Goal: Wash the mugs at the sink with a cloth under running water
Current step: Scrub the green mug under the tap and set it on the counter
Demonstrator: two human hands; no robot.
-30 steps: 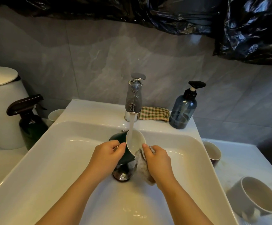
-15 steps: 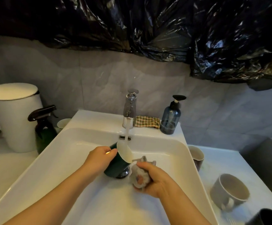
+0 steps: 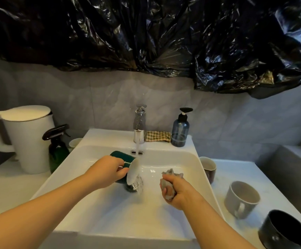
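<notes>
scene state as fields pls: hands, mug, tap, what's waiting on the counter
left hand: grips green mug, tipped on its side, mouth facing right
right hand: clutches grey cloth, apart from mug
tap: running, stream meets mug rim
waiting: brown mug, grey mug, black mug on right counter
sink ledge: checked cloth, soap bottle

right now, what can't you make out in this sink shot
Head view only.
Side of the green mug: under the left hand.
Most of the cloth: inside the right hand.
The drain: behind the green mug and splashing water.
The black mug: blurred, cut by the bottom edge.
The small cup: behind the sink rim.
</notes>
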